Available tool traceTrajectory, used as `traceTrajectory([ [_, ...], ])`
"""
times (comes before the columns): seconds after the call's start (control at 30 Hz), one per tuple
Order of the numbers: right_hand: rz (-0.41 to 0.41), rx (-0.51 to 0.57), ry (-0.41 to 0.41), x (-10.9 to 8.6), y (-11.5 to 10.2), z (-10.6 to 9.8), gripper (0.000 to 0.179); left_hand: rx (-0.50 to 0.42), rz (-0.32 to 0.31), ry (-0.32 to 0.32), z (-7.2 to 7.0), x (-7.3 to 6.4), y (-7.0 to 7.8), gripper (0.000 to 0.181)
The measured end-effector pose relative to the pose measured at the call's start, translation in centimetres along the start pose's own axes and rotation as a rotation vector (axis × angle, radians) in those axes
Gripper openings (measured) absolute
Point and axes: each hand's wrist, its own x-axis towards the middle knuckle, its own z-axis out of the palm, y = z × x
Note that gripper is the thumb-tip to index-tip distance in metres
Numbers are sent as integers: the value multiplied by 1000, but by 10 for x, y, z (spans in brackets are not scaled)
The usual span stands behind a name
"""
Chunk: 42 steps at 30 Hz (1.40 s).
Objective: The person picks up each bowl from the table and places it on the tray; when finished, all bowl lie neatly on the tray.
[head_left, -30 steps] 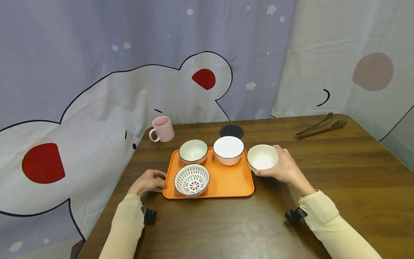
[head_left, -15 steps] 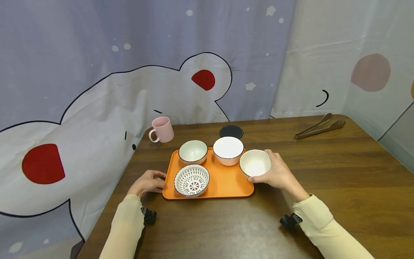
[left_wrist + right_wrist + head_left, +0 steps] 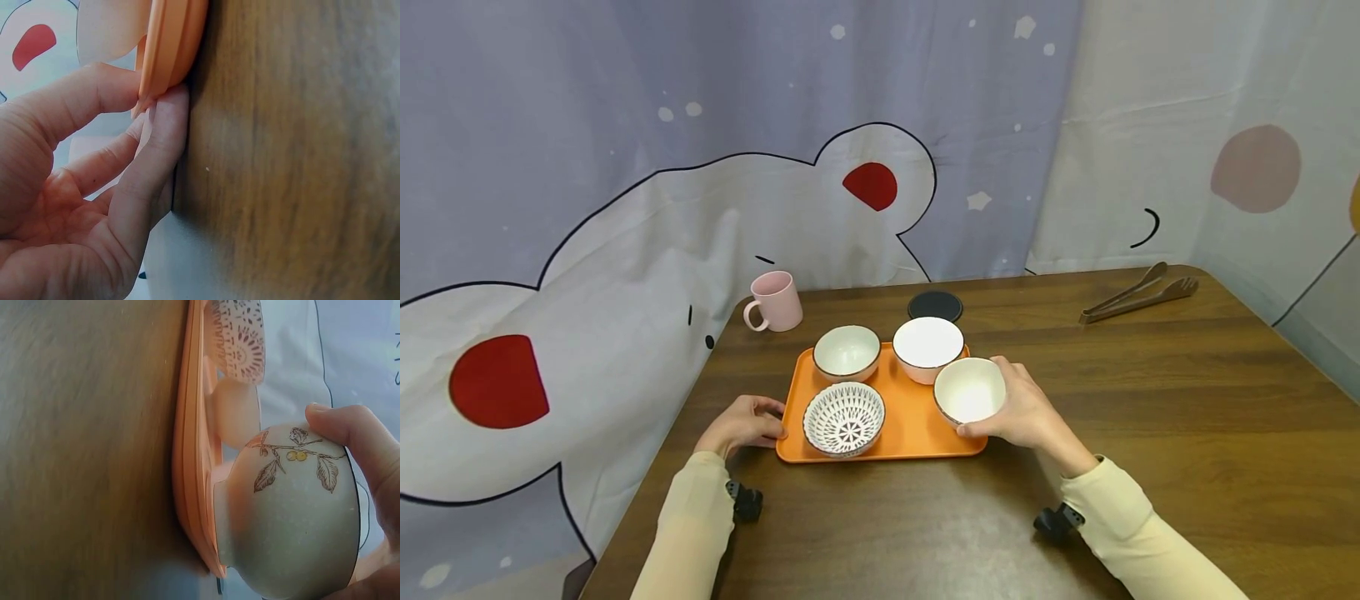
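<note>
My right hand (image 3: 1024, 408) grips a cream bowl (image 3: 967, 392) by its rim and side over the right part of an orange tray (image 3: 913, 437). In the right wrist view this bowl (image 3: 300, 512) shows a leaf-and-berry branch on its outside, and its foot is at the tray's edge; whether it touches cannot be told. On the left, my left hand (image 3: 745, 423) pinches the tray's left rim; the left wrist view shows thumb and finger on the rim (image 3: 164, 56). A patterned bowl (image 3: 844, 419), a pale green-grey bowl (image 3: 847, 352) and a white bowl (image 3: 928, 343) stand on the tray.
Behind the tray lies a black round coaster (image 3: 935, 305). A pink mug (image 3: 776, 300) stands at the back left. Metal tongs (image 3: 1138, 296) rest at the back right of the wooden table (image 3: 1187, 400). A printed curtain (image 3: 700, 217) hangs behind.
The right hand has carried the cream bowl leftward and a little nearer, from beside the tray's right edge to over the tray. The left hand stays at the tray's rim.
</note>
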Motion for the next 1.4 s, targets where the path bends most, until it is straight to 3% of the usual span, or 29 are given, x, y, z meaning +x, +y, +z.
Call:
traceTrajectory([
  [0.67,-15,38,-32,4,-13,26,97,-8,-2,-6,2,3,0,52],
  [1.17,-34,55,-94,9,-21,41,102,-9,4,17,-2,-6,-3,52],
  [1.3,-38,77,-123,9,-21,39,111,23,14,28,-4,-8,0,51],
  [1.4,-28,104,-80,5,-19,30,114,150,70,85,-3,-13,4,43],
])
